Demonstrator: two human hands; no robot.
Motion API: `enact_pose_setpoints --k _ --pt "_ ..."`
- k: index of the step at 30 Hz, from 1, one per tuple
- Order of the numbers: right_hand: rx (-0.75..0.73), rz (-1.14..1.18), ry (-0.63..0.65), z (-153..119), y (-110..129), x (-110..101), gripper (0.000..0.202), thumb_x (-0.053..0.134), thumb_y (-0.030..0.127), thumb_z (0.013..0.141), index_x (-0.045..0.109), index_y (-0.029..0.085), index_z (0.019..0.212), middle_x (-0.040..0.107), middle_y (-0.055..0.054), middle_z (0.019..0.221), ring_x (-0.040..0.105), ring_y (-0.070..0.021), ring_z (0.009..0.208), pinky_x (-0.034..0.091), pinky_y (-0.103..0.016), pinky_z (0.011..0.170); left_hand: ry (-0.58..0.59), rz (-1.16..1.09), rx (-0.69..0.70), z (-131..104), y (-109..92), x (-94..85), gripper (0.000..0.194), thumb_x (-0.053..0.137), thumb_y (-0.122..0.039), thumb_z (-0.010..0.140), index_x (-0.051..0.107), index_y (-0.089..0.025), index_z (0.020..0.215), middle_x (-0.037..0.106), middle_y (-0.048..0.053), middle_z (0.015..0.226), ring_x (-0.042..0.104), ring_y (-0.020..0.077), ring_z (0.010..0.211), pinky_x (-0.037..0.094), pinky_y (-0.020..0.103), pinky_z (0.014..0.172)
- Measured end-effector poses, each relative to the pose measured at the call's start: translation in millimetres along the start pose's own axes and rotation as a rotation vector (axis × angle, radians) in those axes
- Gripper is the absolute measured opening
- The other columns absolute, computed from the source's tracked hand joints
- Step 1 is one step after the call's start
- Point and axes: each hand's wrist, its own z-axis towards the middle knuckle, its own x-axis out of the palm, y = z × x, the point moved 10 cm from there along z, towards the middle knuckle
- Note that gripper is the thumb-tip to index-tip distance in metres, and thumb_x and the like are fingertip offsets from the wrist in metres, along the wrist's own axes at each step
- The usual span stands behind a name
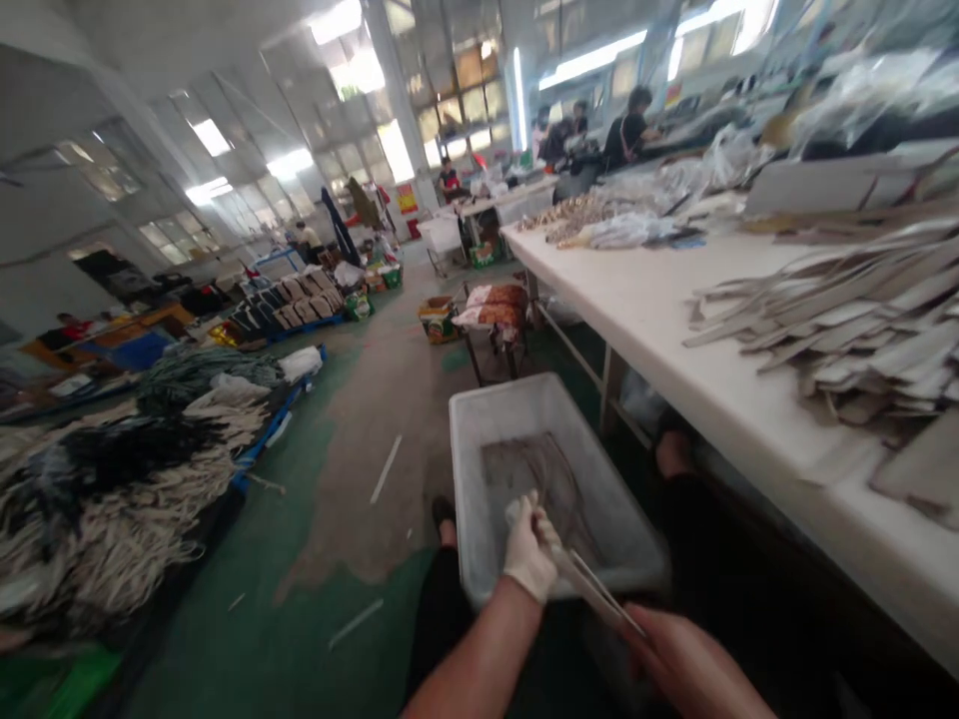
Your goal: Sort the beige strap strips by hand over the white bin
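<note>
The gloved left hand [529, 552] and bare right hand [678, 654] pinch a bundle of thin grey strips [591, 587] over the translucent plastic bin [479, 439]; the right fingers look closed, though blurred; keep the bundle squared

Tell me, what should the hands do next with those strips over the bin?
Probably lower the strips into the grey bin and let go. Both the gloved left hand and bare right hand hold them above it, where similar strips already lie.

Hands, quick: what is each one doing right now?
Left hand: gloved, closed on one end of the flat strips, over the grey bin.
Right hand: bare, closed on the strips' other end.
</note>
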Motion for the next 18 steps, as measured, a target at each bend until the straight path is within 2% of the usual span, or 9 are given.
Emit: enact_pose_setpoints --k 2,3,8,10,14,16,18 --pt "0.030 -0.034 0.106 -7.5 2.7 6.7 0.036 0.038 0.038 0.092 0.061 0.024 0.068 0.068 -0.003 0.061 0.065 -0.0188 0.055 0.041 -0.025 0.049 0.006 0.010 -0.004 -2.2 -9.2 -0.6 0.017 0.055 -0.028 0.095 0.062 -0.014 0.088 0.046 -0.006 0.059 0.037 0.0009 0.037 0.028 0.009 0.036" --pt "0.041 -0.053 0.131 -6.3 5.8 7.8 0.038 0.036 0.038 0.094 0.060 0.023 0.070 0.068 -0.003 0.063 0.064 -0.0184 0.056 0.039 -0.025 0.050 0.010 0.020 -0.026 -1.7 -5.2 -2.8 0.017 0.054 -0.028 0.095 0.061 -0.014 0.088 0.046 -0.005 0.060 0.038 0.0010 0.038 0.028 0.009 0.036" --pt "0.077 -0.036 0.151 9.0 17.1 5.4 0.047 0.030 0.044 0.097 0.059 0.020 0.071 0.068 -0.005 0.066 0.062 -0.0179 0.058 0.037 -0.025 0.053 0.042 0.077 -0.146 -6.2 37.0 -10.5 0.016 0.054 -0.029 0.095 0.061 -0.015 0.091 0.047 -0.005 0.062 0.039 0.0020 0.039 0.029 0.011 0.036" --pt "0.056 -0.018 0.202 1.1 14.1 5.4 0.044 0.032 0.044 0.097 0.060 0.021 0.072 0.068 -0.005 0.066 0.062 -0.0181 0.059 0.037 -0.025 0.053 0.053 0.076 -0.139 -5.9 32.6 -9.4 0.014 0.056 -0.028 0.094 0.061 -0.015 0.091 0.046 -0.005 0.062 0.039 0.0014 0.039 0.029 0.010 0.037" --pt "0.105 -0.054 0.272 -28.4 -10.8 2.2 0.040 0.034 0.041 0.095 0.059 0.023 0.071 0.068 -0.004 0.067 0.063 -0.0183 0.059 0.035 -0.025 0.052 0.029 0.061 -0.055 1.4 0.4 -12.0 0.014 0.056 -0.028 0.095 0.060 -0.015 0.091 0.046 -0.006 0.062 0.038 0.0002 0.040 0.028 0.009 0.039" --pt "0.135 -0.073 0.263 -32.9 -17.2 1.7 0.039 0.034 0.040 0.096 0.058 0.022 0.069 0.067 -0.004 0.066 0.061 -0.0176 0.057 0.034 -0.025 0.052 0.020 0.072 -0.057 2.3 0.1 -14.7 0.015 0.055 -0.028 0.095 0.060 -0.015 0.091 0.045 -0.006 0.062 0.038 0.0003 0.040 0.028 0.009 0.039" --pt "0.128 -0.080 0.229 -25.3 -12.5 3.0 0.037 0.035 0.038 0.095 0.056 0.022 0.069 0.066 -0.004 0.063 0.060 -0.0168 0.055 0.033 -0.025 0.052 0.022 0.092 -0.084 -0.6 13.5 -16.8 0.015 0.053 -0.027 0.096 0.060 -0.014 0.092 0.045 -0.006 0.062 0.039 0.0007 0.040 0.028 0.009 0.038"
